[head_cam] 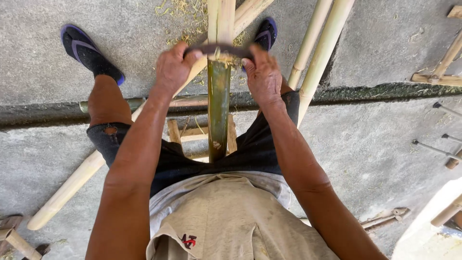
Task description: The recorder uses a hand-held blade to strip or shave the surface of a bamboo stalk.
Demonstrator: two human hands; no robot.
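Observation:
A green bamboo strip (219,103) runs away from my lap, its far part pale and scraped. Across it lies a dark curved blade (219,49) with a grip at each end. My left hand (172,67) is closed on the blade's left end and my right hand (262,74) on its right end, the blade resting on the strip where green skin meets pale wood. Fine shavings (183,12) lie on the floor beyond the blade. The strip's near end sits over a small wooden stool (190,135) between my knees.
Long pale bamboo poles (320,53) lie to the right, and another pole (72,185) slants under my left leg. My feet wear dark sandals (89,50). Wooden pieces (445,67) lie at the far right and thin metal rods (435,149) below them. Floor is grey concrete.

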